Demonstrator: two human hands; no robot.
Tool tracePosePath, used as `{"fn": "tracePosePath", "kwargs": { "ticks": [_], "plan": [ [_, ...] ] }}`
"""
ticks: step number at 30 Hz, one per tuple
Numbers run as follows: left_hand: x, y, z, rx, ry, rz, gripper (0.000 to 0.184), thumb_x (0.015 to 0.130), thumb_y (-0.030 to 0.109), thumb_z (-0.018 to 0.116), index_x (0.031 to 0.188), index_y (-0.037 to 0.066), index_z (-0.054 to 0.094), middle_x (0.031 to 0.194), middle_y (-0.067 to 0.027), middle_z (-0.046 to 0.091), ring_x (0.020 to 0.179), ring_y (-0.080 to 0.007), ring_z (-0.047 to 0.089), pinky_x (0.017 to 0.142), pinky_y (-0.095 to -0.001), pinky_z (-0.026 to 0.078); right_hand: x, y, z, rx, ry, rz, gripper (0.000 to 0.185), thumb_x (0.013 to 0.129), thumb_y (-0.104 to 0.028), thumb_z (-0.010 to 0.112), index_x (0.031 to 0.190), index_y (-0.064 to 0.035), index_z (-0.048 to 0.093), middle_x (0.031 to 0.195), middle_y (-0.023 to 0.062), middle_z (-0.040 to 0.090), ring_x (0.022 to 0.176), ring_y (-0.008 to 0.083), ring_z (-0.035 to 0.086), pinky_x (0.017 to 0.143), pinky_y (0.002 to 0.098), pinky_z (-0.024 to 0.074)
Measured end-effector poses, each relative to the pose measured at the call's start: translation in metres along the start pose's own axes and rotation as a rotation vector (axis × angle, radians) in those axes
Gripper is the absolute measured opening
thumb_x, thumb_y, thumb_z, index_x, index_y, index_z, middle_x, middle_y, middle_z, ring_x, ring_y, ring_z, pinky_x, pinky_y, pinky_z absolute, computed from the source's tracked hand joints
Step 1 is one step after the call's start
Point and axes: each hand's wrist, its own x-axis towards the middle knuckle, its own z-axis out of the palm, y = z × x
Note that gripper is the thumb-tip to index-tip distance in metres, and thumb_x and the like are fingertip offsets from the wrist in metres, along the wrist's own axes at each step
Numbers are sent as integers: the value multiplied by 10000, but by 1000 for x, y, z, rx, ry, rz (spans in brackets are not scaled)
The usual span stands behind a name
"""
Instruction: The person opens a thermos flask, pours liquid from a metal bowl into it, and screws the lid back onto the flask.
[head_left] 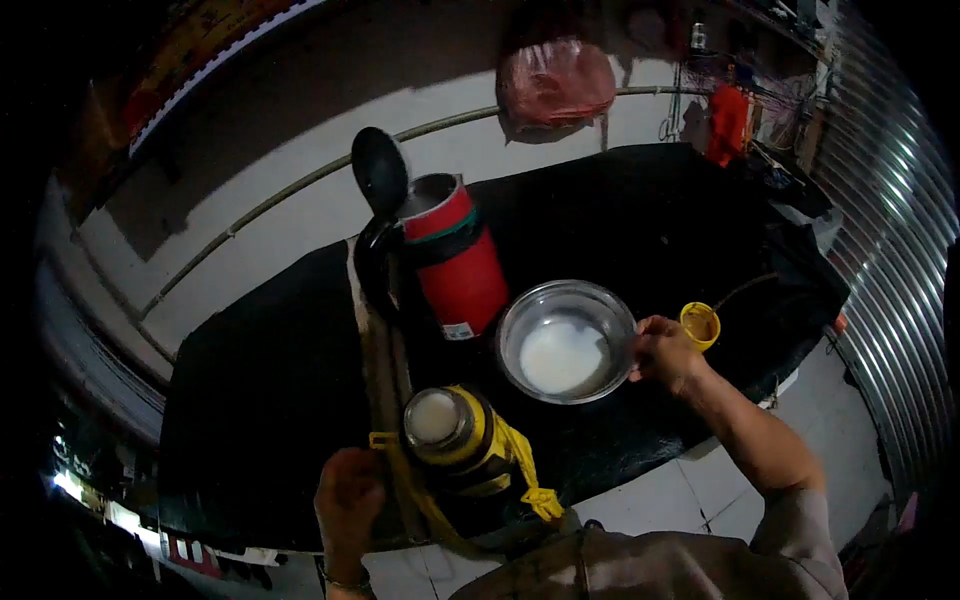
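My right hand (665, 352) is closed on the right rim of a steel bowl (515, 372), which stands on the black table cover with milky white liquid (563, 355) in it. My left hand (350, 497) is by the near left side of a yellow and black thermos flask (484, 432); it is dark and blurred, so I cannot tell how its fingers lie. Whitish liquid shows at the flask's open mouth, and a yellow strap hangs around its body. Behind it stands a red kettle (462, 275) with its black lid (381, 170) tipped up. A yellow cap (700, 326) lies just right of my right hand.
Black sheeting covers the table (270, 400), with a raised strip running across it left of the kettle. A red bag (557, 85) hangs on the wall above a pipe. At the right rise a corrugated metal sheet (900, 230) and an orange-red cloth (727, 125).
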Motion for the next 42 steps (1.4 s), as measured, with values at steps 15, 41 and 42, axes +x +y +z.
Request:
{"fn": "tracePosePath", "kwargs": {
  "ticks": [15,41,42],
  "plan": [
    [-6,-21,27,-213,51,127,823,706,282,719,1351,19,281,1278,-158,425,1189,-290,429,983,-424,363,-28,61,-120,-639,503,-545,710,717,-130,734,1300,-5,348,1211,180,464,1137,299,457,1005,362,354],
    [-3,-56,46,-373,-35,39,784,694,80,723,1348,21,295,1239,-123,459,1151,-224,456,985,-360,361,-66,-69,-39,-631,215,-851,809,588,-257,798,1254,-59,383,1188,114,472,1134,242,473,1000,354,359],
    [-2,-55,47,-404,-43,72,769,701,91,725,1343,26,305,1227,-117,468,1146,-220,462,985,-360,361,-70,-75,-32,-609,127,-860,825,573,-268,808,1256,-58,395,1187,109,474,1130,238,476,1001,354,361]
  ]
}}
